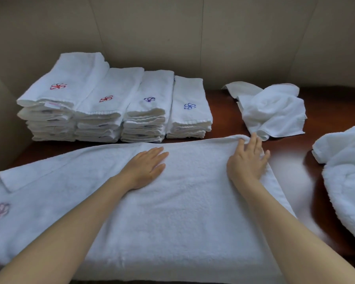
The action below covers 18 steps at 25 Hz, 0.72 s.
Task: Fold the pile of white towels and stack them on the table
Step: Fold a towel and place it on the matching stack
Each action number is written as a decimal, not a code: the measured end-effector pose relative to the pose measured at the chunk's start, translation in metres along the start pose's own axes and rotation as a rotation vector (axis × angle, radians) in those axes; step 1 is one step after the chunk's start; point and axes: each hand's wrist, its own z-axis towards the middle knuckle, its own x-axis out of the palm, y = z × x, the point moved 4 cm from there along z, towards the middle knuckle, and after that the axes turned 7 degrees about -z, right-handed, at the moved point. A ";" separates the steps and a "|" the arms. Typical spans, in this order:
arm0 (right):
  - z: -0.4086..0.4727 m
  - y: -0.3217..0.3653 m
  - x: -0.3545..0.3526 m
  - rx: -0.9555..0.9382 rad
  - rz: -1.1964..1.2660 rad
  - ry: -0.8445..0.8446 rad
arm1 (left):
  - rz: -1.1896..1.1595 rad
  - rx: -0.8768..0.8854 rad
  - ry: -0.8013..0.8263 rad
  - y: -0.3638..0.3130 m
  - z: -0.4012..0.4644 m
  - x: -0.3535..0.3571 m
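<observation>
A white towel lies spread across the near part of the dark wooden table, a faint pink flower stitched at its left end. My left hand rests flat on its middle with straight fingers. My right hand lies on the towel's far right corner, fingers spread, fingertips on the bunched edge. Behind the towel stand several stacks of folded white towels with red and blue flower marks.
A crumpled heap of unfolded white towels lies at the back right. More loose white towels hang over the table's right edge. A beige wall closes off the back and left.
</observation>
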 end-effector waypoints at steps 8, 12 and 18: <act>-0.010 0.019 -0.016 0.116 0.133 0.048 | 0.000 -0.401 -0.105 0.100 -0.111 -0.030; -0.052 0.113 -0.036 -0.353 0.186 -0.076 | -0.072 -0.499 -0.113 0.118 -0.123 -0.039; -0.150 0.280 -0.056 -1.002 0.320 0.103 | 0.113 -0.746 -0.264 0.157 -0.171 -0.064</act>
